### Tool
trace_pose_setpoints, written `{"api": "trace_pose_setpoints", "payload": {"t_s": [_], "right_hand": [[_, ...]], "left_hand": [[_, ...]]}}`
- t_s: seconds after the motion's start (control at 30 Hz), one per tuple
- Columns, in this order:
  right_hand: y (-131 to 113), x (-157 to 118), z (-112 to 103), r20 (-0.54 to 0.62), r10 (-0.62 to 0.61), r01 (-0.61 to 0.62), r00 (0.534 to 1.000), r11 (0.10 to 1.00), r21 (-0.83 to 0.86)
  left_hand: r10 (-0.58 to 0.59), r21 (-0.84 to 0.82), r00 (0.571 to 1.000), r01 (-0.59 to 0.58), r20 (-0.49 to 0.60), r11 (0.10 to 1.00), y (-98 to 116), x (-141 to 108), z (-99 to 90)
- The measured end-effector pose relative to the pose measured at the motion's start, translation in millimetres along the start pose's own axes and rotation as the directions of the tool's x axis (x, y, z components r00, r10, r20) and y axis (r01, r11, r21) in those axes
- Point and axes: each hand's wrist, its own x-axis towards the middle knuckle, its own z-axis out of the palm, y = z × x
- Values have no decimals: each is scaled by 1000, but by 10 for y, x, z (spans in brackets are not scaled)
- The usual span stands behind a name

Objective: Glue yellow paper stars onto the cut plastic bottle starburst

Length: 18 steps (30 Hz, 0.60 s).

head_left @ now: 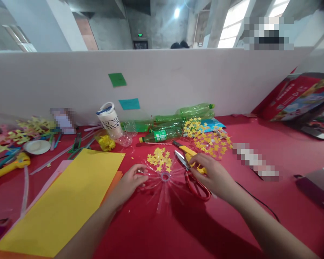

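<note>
Clear fringed plastic (pixel 165 176) lies between left hand (pixel 133 180) and right hand (pixel 212 172); fingers curled; cannot tell if pinching

On the tabletop (pixel 140 230), the paper sheets (pixel 70 194) lie on the left, the glue gun (pixel 12 168) farther left past them. The scissors (pixel 193 180) sit right of the ring (pixel 165 176), with one pile of stars (pixel 160 159) just on its far side. Bottles (pixel 164 130) lie beyond, near the partition (pixel 156 79); the box (pixel 299 95) stands at far right.
</note>
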Motion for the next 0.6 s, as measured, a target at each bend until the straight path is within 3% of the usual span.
{"api": "trace_pose_setpoints", "payload": {"t_s": [0.07,0.2,0.37,0.6], "right_hand": [[-258,-11,115,-16,-69,67,998,994,-85],[-513,-11,394,-28,-13,7,1000,975,-222],[-543,27,685,-100,19,-45,995,963,-266],[-467,108,862,-116,18,-33,993,991,-127]], "left_hand": [[20,-19,1000,-20,-2,1000,-18,-3,-24],[23,-75,1000,-23,-11,997,19,-90,-55],[4,-95,1000,-4,-1,995,83,-237,-96],[-95,-256,995,97,20,962,-27,-258,-199]]}}
